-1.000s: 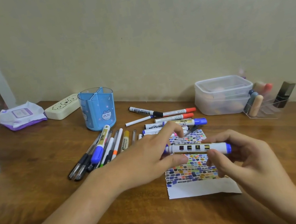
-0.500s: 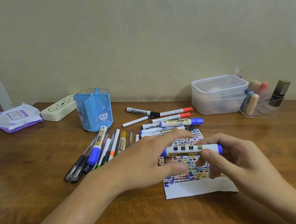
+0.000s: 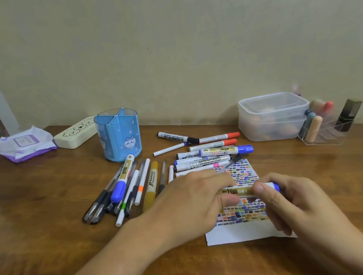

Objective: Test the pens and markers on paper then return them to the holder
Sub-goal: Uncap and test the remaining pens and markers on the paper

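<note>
marker (image 3: 242, 191) now sits lower over the paper (image 3: 241, 232), my left hand (image 3: 192, 204) and right hand (image 3: 289, 201) both pinching it, so i judge uncapping is next.

Glossy wooden table (image 3: 48, 228), translucent blue plastic holder (image 3: 119, 139), matt paper (image 3: 241, 232)

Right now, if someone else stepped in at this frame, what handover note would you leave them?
Left hand and right hand both grip one blue-capped marker above the test paper, cap on.
Paper lies on the table, mostly filled with colour swatches.
Blue holder looks empty; loose pens beside it, more markers behind the paper.
Left: test this marker, then return everything to the holder.
</note>
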A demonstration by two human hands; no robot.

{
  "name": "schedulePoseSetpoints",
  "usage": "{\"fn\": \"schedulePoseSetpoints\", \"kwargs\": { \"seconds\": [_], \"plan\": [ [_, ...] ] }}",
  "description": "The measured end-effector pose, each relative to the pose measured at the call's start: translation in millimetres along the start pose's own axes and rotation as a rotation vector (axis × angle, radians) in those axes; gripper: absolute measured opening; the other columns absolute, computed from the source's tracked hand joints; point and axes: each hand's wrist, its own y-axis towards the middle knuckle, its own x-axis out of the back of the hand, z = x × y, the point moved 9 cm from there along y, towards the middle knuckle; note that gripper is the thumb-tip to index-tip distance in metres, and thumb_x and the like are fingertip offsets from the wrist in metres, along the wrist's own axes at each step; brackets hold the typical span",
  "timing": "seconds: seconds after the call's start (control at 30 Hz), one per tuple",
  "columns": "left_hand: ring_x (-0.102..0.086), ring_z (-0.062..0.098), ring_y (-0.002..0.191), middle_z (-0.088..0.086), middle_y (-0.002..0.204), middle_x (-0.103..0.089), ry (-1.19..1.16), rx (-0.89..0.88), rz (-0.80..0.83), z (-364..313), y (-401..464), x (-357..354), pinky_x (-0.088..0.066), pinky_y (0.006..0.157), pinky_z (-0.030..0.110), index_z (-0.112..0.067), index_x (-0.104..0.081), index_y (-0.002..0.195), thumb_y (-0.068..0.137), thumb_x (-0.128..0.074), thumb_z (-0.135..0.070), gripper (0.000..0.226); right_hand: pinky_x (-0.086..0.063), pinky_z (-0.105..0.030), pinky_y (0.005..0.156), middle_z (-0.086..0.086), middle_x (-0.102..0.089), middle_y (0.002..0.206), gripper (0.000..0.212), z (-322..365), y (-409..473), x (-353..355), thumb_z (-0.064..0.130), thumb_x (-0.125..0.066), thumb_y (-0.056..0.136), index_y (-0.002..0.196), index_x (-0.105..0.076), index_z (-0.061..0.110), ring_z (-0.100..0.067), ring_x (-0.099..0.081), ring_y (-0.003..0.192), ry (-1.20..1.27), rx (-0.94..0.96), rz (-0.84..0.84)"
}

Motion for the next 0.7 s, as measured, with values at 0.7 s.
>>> {"fn": "schedulePoseSetpoints", "kwargs": {
  "seconds": [0.7],
  "plan": [
    [-0.058, 0.015, 0.085, 0.000, 0.106, -0.061, 0.411, 0.595, 0.024, 121.7, -26.3, 57.9, -0.053, 0.069, 0.034, -0.040, -0.029, 0.126, 0.104, -0.037, -0.027, 0.027, -0.042, -0.016, 0.055, 0.003, -0.070, 0.069, 0.021, -21.9, 10.4, 3.2, 0.036, -0.052, 0.100, 0.101, -0.072, 0.041, -0.005, -0.060, 0.059, -0.152, -0.046, 0.007]
  ]
}}
